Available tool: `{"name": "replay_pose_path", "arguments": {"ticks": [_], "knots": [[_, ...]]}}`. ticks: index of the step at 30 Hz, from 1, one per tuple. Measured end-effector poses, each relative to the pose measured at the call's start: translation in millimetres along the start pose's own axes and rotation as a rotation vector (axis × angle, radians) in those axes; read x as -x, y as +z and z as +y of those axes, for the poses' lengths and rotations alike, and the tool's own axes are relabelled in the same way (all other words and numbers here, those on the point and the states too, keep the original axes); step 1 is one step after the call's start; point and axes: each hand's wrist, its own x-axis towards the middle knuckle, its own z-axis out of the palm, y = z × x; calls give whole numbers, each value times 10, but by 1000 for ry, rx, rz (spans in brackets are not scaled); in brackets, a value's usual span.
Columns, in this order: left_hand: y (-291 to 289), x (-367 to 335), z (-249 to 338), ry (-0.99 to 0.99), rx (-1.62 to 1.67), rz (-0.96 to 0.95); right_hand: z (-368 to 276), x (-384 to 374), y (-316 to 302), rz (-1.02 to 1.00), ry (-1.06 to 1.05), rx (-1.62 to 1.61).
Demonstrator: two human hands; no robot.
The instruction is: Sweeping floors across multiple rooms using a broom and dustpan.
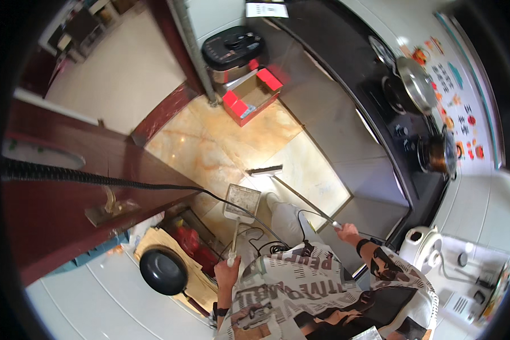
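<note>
My left hand (227, 271) is closed round the pale handle of a dustpan (242, 203), whose dirty tray rests on the tiled floor in front of my feet. My right hand (347, 231) grips the end of a long broom handle. At its far end the broom (266, 170) has its dark bristles down on the floor, just beyond the dustpan and a little to the right. The two tools are apart. A black cable hangs across the view and passes over the dustpan's edge.
An open red box (249, 101) stands on the floor beside a black cooker (233, 50). A dark counter with a steel pot (418, 85) runs along the right. On the left are a dark red door (56, 209) and a black frying pan (163, 271). My shoe shows near the dustpan.
</note>
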Motion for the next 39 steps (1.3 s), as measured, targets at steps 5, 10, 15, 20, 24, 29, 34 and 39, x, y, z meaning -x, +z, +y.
{"name": "replay_pose_path", "arguments": {"ticks": [5, 10, 15, 20, 24, 29, 34, 39], "knots": [[55, -221, 439, 73, -109, -97, 237, 223, -212, -200, 337, -841], [283, -495, 688, 123, -185, -215, -20, -892, -744, 142, 249, -535], [329, -755, 1406, 105, -273, -225, 131, -2412, -1117, 225, 202, -749], [354, -1057, 1736, 281, -406, -242, 194, -2799, -1243, 336, 299, -731], [301, -1314, 2357, 88, -340, -375, 593, -2521, -866, 223, 394, -859], [331, -1686, 2821, 445, -461, -389, 660, -1500, 303, 27, 515, -1033], [410, -1894, 3453, 534, -626, -526, 197, -543, 1014, -156, 869, -1232], [462, -2582, 3613, 746, -653, -622, -929, -471, 1697, -213, 947, -1456]]}}
